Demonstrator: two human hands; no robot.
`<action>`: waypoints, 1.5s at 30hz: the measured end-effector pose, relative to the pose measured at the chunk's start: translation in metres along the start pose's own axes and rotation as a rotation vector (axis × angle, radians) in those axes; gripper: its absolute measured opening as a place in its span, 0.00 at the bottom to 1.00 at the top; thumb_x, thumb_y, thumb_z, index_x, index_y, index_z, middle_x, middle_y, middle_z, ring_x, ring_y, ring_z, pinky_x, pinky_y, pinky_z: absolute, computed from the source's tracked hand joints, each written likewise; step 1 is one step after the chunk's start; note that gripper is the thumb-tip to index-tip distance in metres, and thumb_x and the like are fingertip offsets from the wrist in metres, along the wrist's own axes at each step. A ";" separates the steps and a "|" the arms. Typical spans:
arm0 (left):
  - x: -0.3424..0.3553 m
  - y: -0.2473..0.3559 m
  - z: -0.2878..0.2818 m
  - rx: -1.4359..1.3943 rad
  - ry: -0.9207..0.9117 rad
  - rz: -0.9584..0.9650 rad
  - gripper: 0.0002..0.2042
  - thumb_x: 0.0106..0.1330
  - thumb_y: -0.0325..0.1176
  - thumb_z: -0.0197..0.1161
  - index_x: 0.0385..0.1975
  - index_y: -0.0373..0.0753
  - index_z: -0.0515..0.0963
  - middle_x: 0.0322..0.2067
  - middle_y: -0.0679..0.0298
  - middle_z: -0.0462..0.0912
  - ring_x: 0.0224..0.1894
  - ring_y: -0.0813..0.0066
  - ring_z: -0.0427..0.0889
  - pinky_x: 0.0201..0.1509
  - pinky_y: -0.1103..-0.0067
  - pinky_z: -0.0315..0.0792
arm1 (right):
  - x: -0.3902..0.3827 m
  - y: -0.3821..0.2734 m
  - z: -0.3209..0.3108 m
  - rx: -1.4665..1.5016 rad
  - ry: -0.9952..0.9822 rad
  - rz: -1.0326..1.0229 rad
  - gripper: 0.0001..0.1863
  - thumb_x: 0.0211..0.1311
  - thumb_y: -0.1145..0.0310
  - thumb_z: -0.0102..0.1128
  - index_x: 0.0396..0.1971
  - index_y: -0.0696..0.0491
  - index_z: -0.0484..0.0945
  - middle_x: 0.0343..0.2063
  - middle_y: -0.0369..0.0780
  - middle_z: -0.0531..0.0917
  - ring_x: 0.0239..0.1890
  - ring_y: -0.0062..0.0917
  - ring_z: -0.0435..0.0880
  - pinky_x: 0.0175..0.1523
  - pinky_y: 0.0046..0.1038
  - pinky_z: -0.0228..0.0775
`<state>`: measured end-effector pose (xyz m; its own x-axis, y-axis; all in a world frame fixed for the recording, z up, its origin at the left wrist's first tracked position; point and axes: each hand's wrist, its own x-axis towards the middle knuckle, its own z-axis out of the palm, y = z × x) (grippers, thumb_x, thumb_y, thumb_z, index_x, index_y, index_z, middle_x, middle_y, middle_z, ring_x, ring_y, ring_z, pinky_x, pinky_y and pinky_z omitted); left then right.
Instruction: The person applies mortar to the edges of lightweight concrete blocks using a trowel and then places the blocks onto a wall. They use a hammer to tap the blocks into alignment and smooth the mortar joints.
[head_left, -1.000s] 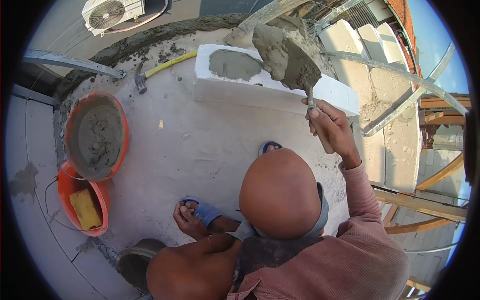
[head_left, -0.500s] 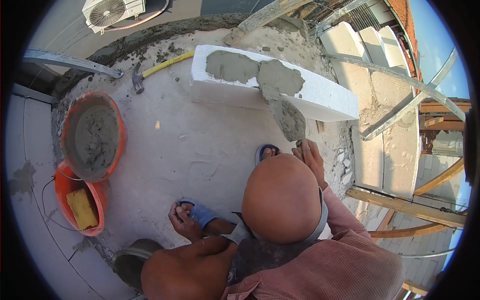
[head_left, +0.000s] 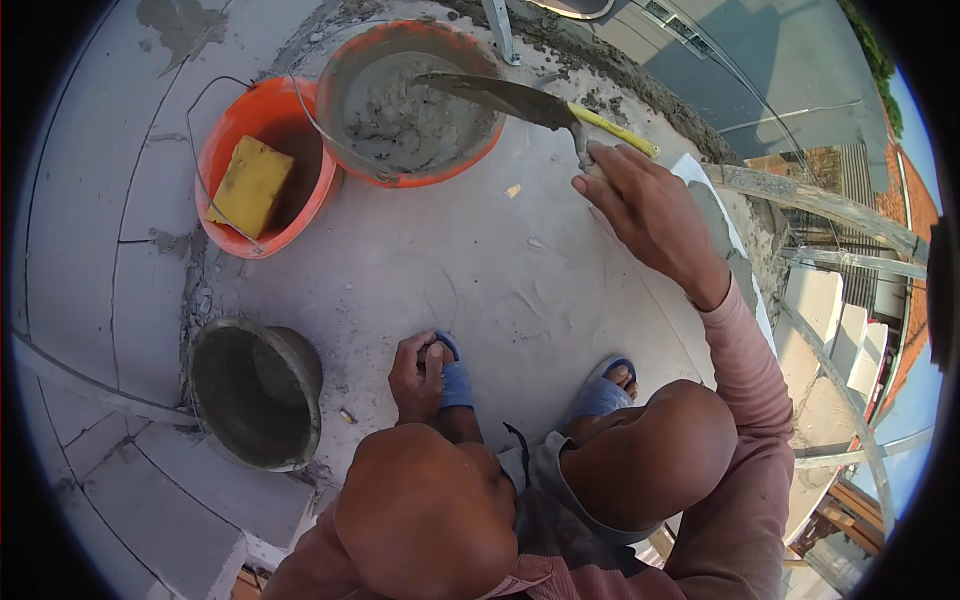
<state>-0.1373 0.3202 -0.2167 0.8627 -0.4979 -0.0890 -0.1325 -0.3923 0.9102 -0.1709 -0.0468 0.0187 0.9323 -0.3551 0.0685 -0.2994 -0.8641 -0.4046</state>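
My right hand [head_left: 650, 215] grips a trowel [head_left: 500, 95], its blade reaching over the orange bucket of grey mortar [head_left: 395, 135]. A yellow-handled hammer [head_left: 625, 130] lies beyond it, partly hidden. The white block [head_left: 686, 168] with mortar on top is behind my right hand and forearm, mostly hidden. My left hand [head_left: 418, 375] is low beside my blue sandal [head_left: 452, 385], fingers curled closed; what they hold, if anything, is hidden.
An orange bucket [head_left: 310, 175] with a yellow sponge [head_left: 250, 185] stands left of the mortar bucket. A grey bucket [head_left: 255, 395] sits lower left by a paved surface [head_left: 90, 250]. Metal struts [head_left: 840, 210] and stacked pale blocks [head_left: 805, 310] border the right side.
The view has swung left toward the buckets. The trowel, first raised with mortar, left mortar on the white block's top and has moved over to the mortar bucket.
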 end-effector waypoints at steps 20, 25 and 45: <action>0.002 0.018 0.009 -0.004 -0.008 0.188 0.12 0.72 0.28 0.64 0.50 0.27 0.81 0.41 0.52 0.85 0.32 0.70 0.85 0.41 0.75 0.82 | 0.155 0.003 0.033 0.708 -0.985 0.534 0.26 0.75 0.44 0.57 0.37 0.55 0.80 0.22 0.32 0.74 0.17 0.16 0.72 0.21 0.26 0.67; 0.002 0.021 0.004 -0.028 0.020 0.132 0.12 0.72 0.28 0.64 0.50 0.28 0.81 0.43 0.51 0.85 0.34 0.67 0.87 0.42 0.75 0.82 | 0.126 0.021 0.035 1.186 -0.917 0.634 0.25 0.78 0.45 0.55 0.43 0.56 0.78 0.22 0.30 0.75 0.12 0.11 0.68 0.14 0.18 0.61; -0.001 0.006 0.013 -0.114 -0.034 -0.211 0.18 0.79 0.40 0.58 0.57 0.30 0.78 0.46 0.54 0.84 0.40 0.72 0.79 0.47 0.75 0.76 | -0.139 0.044 0.000 1.728 -0.091 0.479 0.30 0.81 0.46 0.47 0.46 0.64 0.77 0.21 0.35 0.73 0.12 0.18 0.69 0.17 0.20 0.63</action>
<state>-0.1451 0.3082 -0.2159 0.8482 -0.4409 -0.2935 0.1063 -0.4013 0.9098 -0.3138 -0.0354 -0.0091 0.8618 -0.3669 -0.3504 -0.0451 0.6325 -0.7733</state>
